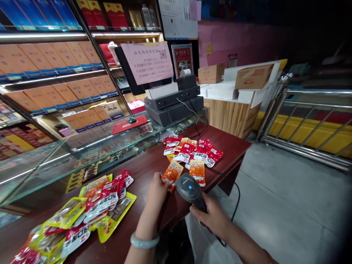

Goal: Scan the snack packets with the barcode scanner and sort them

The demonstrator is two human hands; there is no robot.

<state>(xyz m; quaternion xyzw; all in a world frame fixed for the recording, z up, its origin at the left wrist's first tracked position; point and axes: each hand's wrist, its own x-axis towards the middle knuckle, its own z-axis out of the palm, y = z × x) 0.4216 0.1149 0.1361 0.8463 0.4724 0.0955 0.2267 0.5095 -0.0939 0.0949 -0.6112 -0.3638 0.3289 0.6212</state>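
Note:
My right hand [213,214] is wrapped round the handle of a dark grey barcode scanner [189,187], which shows a small blue light. The scanner's head is near an orange snack packet [172,171]. My left hand [157,189] grips that packet by its near left edge, at the table's front. Beside it lies another orange packet [197,172]. Just beyond is a loose group of red-and-white snack packets [202,151]. Left of my forearm, a heap of yellow-edged packets [118,212] and red packets [110,190] spreads over the table.
The dark red table [225,143] stands against a glass display case [96,157]. On the case are a cash register base [176,110], a monitor with a pink sign [148,62] and a mouse [132,120]. The scanner cable [237,201] hangs at the right. A metal railing [310,143] stands beyond.

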